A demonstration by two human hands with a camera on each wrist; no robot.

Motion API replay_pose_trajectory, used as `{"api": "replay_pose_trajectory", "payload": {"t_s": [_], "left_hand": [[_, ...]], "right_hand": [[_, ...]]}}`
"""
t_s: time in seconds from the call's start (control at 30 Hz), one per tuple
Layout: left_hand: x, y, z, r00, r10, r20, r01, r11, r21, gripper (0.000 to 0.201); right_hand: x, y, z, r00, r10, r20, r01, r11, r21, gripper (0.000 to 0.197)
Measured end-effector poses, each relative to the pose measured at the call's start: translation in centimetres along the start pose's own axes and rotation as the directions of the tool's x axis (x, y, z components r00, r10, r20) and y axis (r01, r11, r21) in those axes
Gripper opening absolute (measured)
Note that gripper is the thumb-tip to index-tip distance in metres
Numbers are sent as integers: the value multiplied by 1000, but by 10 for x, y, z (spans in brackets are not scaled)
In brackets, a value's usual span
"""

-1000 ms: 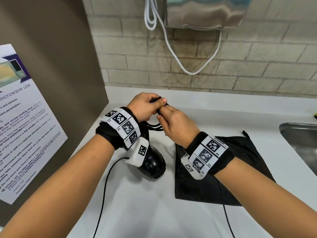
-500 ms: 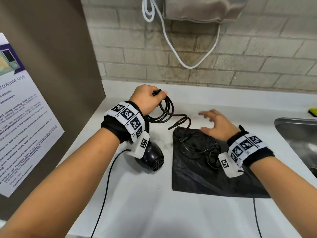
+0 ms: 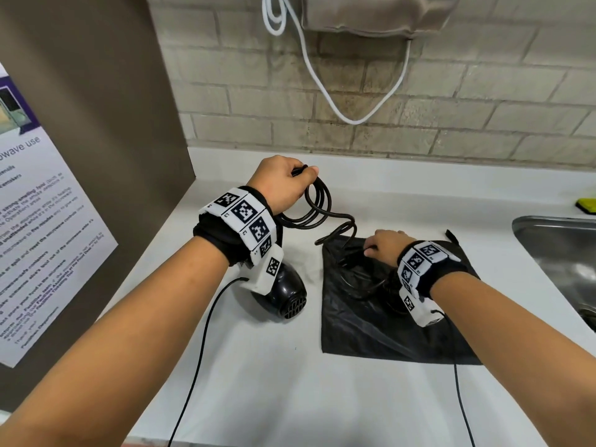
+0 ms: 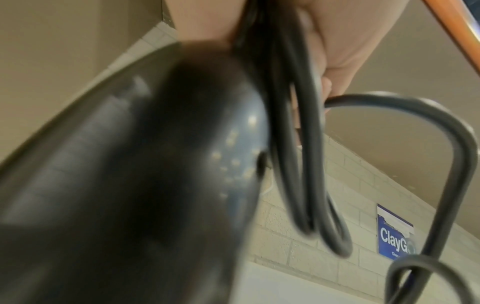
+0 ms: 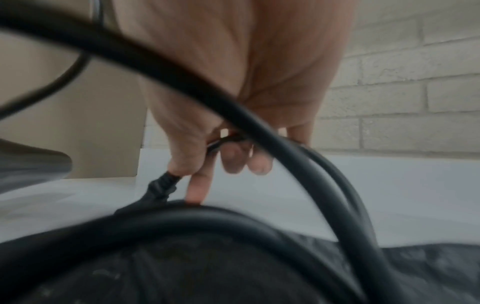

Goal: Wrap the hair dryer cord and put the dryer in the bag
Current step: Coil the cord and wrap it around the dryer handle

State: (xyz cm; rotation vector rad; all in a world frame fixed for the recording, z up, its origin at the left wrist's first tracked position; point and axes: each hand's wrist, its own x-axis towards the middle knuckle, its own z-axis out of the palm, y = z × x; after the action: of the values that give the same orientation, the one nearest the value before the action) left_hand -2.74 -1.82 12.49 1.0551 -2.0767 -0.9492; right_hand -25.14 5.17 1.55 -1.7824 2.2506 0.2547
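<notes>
A black hair dryer [image 3: 285, 293] [image 4: 135, 174] hangs under my left wrist, its grille facing me. My left hand [image 3: 283, 185] grips the dryer's handle together with several coiled loops of the black cord [image 3: 317, 204] [image 4: 293, 144]. From the loops the cord trails right and down onto the flat black bag [image 3: 387, 321] [image 5: 233, 273] on the counter. My right hand [image 3: 382, 245] [image 5: 207, 164] is down on the bag's upper part, thumb and fingers pinching the cord [image 5: 161, 185] there. More loose cord lies on the bag under my right wrist.
The white counter [image 3: 258, 382] meets a brick wall behind and a brown panel with a poster [image 3: 38, 237] on the left. A steel sink [image 3: 561, 253] lies at the right, with a yellow sponge [image 3: 585, 204] behind it. A white cable [image 3: 338, 101] hangs from a wall unit above.
My right hand left the left hand, swung right, and came down onto the bag, where it now pinches the cord. The left hand kept its hold on the coiled loops.
</notes>
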Motion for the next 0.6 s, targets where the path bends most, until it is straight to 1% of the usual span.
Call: {"api": "replay_pose_trajectory", "payload": {"t_s": [0.03,0.07,0.1,0.13,0.17,0.2,0.23,0.27,0.3,0.37,0.4,0.43,0.47,0.5,0.53,0.6], "left_hand": [[0,-1,-1,1000,-1,-3,1,1000,-9,31],[0,-2,-2,1000,-2,-8,2,1000,-21,30],[0,-4,-3,1000,-3,-12,3,999,-33,28],[0,-5,-4,1000,-5,-12,5,999,-44,27],[0,-6,-5,1000,-8,-9,8,999,-54,27],[-1,-7,-7,1000,-11,-1,11,998,-64,26],[-2,-8,-8,1000,-9,9,9,997,-77,25],[-2,-9,-9,1000,-3,18,5,995,-95,25],[-2,-9,-10,1000,-1,23,4,994,-113,26],[-2,-11,-11,1000,-12,19,15,988,-156,26],[-1,-12,-12,1000,-22,15,24,983,-181,25],[-1,-12,-13,999,-35,13,37,978,-204,25],[0,-11,-13,999,-48,12,49,972,-229,26],[0,-11,-14,998,-56,13,58,965,-255,27],[0,-11,-14,998,-62,15,64,958,-279,28],[1,-12,-14,997,-68,23,72,949,-306,28]], "right_hand": [[-2,-1,-4,1000,-13,-8,13,999,41,28],[-4,-3,-10,999,-22,-49,26,996,80,26],[-8,-4,-16,991,-28,-132,43,993,112,25],[-12,-5,-22,968,-22,-251,60,988,145,24],[-17,-8,-30,926,2,-378,75,979,188,23],[-22,-12,-37,873,45,-485,91,963,252,23],[-29,-16,-47,818,91,-567,120,939,324,22],[-34,-20,-55,771,126,-624,172,902,396,22],[-40,-25,-63,737,141,-661,250,852,460,21],[-50,-37,-74,704,121,-700,411,734,541,21],[-54,-44,-78,699,100,-708,469,684,559,20],[-58,-50,-80,706,68,-705,507,647,570,19],[-60,-55,-82,720,27,-693,530,623,575,19],[-62,-60,-83,738,-20,-674,536,623,569,20],[-63,-64,-84,756,-70,-651,527,655,541,21],[-65,-72,-86,794,-148,-590,460,780,424,20]]}}
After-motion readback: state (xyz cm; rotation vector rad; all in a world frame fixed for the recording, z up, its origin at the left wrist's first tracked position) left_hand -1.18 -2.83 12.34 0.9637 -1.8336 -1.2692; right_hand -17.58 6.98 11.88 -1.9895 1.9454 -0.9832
